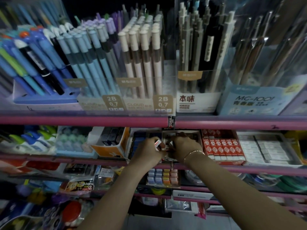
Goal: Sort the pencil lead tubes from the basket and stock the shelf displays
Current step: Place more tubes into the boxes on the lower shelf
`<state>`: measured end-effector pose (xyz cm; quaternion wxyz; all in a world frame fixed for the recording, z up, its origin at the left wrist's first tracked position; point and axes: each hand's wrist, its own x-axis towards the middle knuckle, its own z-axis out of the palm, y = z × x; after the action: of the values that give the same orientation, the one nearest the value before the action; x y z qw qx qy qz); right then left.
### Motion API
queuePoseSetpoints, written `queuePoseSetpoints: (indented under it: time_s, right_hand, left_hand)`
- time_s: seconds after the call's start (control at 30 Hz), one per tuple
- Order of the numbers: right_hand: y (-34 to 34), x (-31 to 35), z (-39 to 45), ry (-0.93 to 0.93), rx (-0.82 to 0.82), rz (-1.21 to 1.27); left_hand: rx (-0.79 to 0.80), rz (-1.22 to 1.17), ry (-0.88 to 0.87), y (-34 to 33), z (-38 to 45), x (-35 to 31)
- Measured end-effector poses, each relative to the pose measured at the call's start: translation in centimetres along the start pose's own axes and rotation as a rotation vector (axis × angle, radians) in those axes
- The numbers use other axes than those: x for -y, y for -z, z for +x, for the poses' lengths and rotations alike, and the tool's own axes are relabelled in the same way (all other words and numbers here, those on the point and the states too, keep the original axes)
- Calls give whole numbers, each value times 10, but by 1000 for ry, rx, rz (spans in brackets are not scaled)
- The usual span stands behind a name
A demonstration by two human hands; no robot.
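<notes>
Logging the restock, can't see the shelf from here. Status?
Left hand grips a red-and-white lead tube. Right hand reaches into the open display box, fingers curled, contents hidden. Nothing blocking.

you're standing in a stationery shop. tiered shelves with pink front rails (83, 121) carry retail display boxes: clear holders of mechanical pencils (142, 63) labelled 2b 0.7 along the top shelf's front edge, a blue mc-1001 pen box (252, 100) at its right end, and red-and-white packets (222, 146) in rows on the shelf below.
</notes>
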<state>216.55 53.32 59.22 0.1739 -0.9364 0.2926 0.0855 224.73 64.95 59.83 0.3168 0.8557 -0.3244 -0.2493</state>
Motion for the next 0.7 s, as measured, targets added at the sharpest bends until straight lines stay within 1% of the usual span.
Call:
queuePoseSetpoints:
  time_s: [0.1, 0.17, 0.27, 0.33, 0.4, 0.43, 0.47, 0.5, 0.53, 0.57, 0.6, 0.63, 0.67, 0.7]
  right_hand:
    - [-5, 0, 3, -73, 2, -2]
    - [-7, -3, 4, -88, 3, 28]
    - [-6, -6, 4, -63, -17, 109]
    - [-2, -9, 4, -46, -2, 181]
    - [5, -13, 2, -27, 18, 193]
    - [8, -16, 1, -13, 19, 184]
    - [14, -18, -2, -13, 14, 191]
    - [20, -19, -5, -35, -5, 228]
    - [26, -21, -8, -79, -39, 316]
    - [33, -22, -13, -135, -61, 480]
    - [40, -22, -19, -188, -57, 719]
    - [47, -20, -27, -230, -29, 970]
    - [51, -18, -36, -244, 15, 1161]
    - [53, -15, -43, -227, 51, 1264]
  left_hand:
    - [4, -3, 1, -1, -1, 0]
    - [-5, -5, 0, -1, -2, 1]
    - [-15, 4, -12, -1, -4, -1]
    - [-46, -1, -30, 0, -7, -3]
    - [-91, -116, -12, 4, -9, -4]
    - [-101, -230, 31, 6, -11, -6]
    - [-96, -400, 100, 9, -13, -7]
    - [-71, -634, 185, 11, -15, -9]
    - [-27, -917, 258, 12, -17, -12]
    - [14, -1196, 312, 13, -20, -16]
    - [41, -1419, 335, 14, -23, -20]
    - [64, -1562, 327, 13, -25, -22]
    - [75, -1638, 300, 11, -26, -24]
    - [77, -1675, 261, 9, -28, -27]
